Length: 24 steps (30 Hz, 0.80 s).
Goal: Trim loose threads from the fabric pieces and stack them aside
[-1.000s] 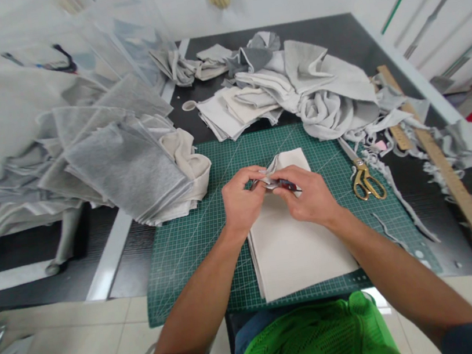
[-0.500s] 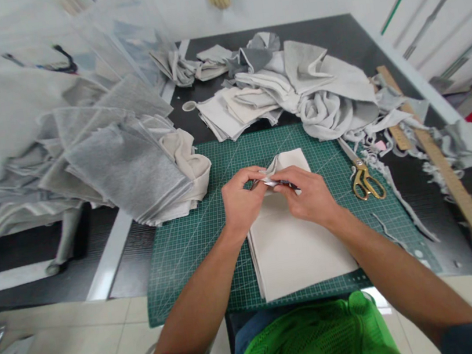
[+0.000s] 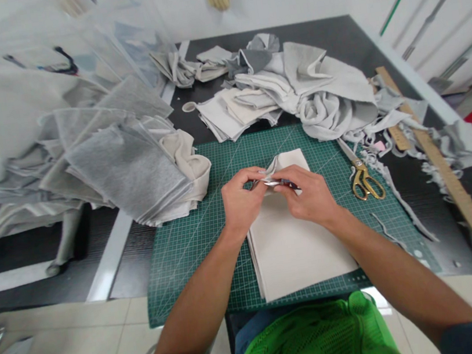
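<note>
A stack of cream fabric pieces [image 3: 301, 250] lies on the green cutting mat [image 3: 199, 264] in front of me. At the stack's far end my left hand [image 3: 244, 196] pinches a gathered, raised edge of the fabric between thumb and fingers. Close beside it, my right hand [image 3: 306, 193] is closed around a small tool with a silver tip and dark handle [image 3: 272, 183]. The tip meets the fabric at my left fingertips. Its exact kind is mostly hidden by my fingers.
Gold-handled scissors [image 3: 365, 179] lie on the mat's right side. Grey fabric pieces [image 3: 124, 163] are heaped at left, and more crumpled fabric [image 3: 315, 89] lies behind the mat. A long wooden ruler [image 3: 456, 181], scraps and a tape roll [image 3: 189, 107] are on the table.
Both hands stay in almost the same place on the fabric. Only the silver tip and the fingers around it have shifted very slightly.
</note>
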Motion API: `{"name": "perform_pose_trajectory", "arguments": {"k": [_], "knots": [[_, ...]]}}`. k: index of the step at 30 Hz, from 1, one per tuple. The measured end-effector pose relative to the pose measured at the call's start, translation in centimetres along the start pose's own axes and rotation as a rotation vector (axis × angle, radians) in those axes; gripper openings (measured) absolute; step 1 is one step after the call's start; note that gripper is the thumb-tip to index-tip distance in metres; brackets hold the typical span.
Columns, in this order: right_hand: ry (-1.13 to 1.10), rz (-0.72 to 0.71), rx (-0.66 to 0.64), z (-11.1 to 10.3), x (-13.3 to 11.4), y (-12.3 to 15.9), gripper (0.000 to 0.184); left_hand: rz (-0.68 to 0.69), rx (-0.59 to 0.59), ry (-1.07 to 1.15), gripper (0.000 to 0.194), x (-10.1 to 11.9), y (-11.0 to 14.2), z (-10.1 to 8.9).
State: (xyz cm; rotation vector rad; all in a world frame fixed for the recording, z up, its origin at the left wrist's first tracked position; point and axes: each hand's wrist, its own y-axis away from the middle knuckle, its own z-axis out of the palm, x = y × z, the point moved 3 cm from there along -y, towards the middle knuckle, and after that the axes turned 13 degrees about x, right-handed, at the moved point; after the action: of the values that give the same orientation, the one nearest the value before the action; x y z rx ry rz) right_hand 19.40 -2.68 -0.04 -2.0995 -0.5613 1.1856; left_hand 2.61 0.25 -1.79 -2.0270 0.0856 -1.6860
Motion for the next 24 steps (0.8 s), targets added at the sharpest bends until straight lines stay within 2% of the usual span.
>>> {"name": "perform_pose_trajectory", "arguments": {"k": [16, 19, 24], "knots": [[0.011, 0.006, 0.008, 0.2, 0.4, 0.2, 0.020, -0.005, 0.003, -0.005, 0.005, 0.1, 0.1, 0.1], [0.013, 0.074, 0.031, 0.0, 0.5, 0.2, 0.017, -0.020, 0.000, -0.007, 0.003, 0.0, 0.1, 0.1], [0.014, 0.311, 0.167, -0.9, 1.6, -0.1, 0.019, -0.065, 0.007, 0.017, 0.004, -0.6, -0.1, 0.1]]}}
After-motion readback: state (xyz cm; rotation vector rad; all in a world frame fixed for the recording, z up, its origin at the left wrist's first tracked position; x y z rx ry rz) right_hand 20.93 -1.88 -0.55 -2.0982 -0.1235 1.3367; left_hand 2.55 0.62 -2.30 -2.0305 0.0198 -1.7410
